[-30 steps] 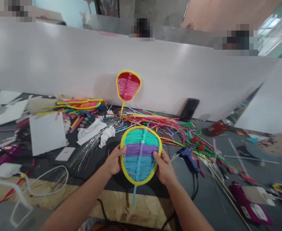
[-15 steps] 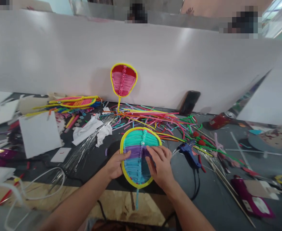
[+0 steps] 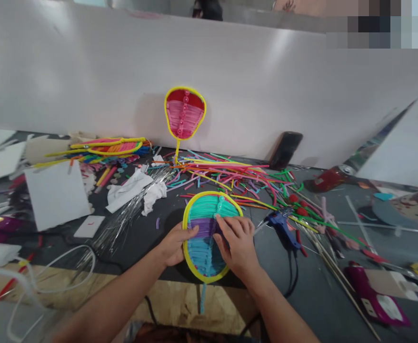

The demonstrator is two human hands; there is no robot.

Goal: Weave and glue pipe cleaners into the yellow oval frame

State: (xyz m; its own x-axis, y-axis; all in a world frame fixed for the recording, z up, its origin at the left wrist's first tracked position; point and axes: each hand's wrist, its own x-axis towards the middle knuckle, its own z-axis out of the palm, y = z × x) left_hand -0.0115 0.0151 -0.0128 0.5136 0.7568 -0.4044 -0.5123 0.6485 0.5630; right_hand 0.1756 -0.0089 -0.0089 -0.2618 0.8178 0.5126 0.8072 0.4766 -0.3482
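Note:
My left hand [image 3: 178, 243] is closed on the left rim of a hand fan [image 3: 200, 252] made of pipe cleaners, its thumb lying on the front. Yellow rims the fan, with turquoise, purple and blue bands inside and a blue stem hanging below. Pearl-like beads [image 3: 221, 202] run down its upper middle. Over the right side, my right hand [image 3: 238, 238] is closed with bent fingers against the fan, a fingertip at the lowest visible bead. Anything small between those fingers is hidden. A finished-looking pink and red fan [image 3: 184, 116] stands upright behind.
Loose pipe cleaners [image 3: 223, 171] lie behind the fan. A blue glue gun [image 3: 282, 231] is on the right, with a phone [image 3: 285, 150] and a red can [image 3: 332, 178] beyond. Left are white card [image 3: 57, 195], crumpled paper [image 3: 154, 196] and a white cable [image 3: 94, 264]. A white partition [image 3: 237, 85] stands behind.
The fan and both hands have shifted slightly right in view, and the fan's top leans a little further right. My right fingertips have moved onto the lowest visible bead.

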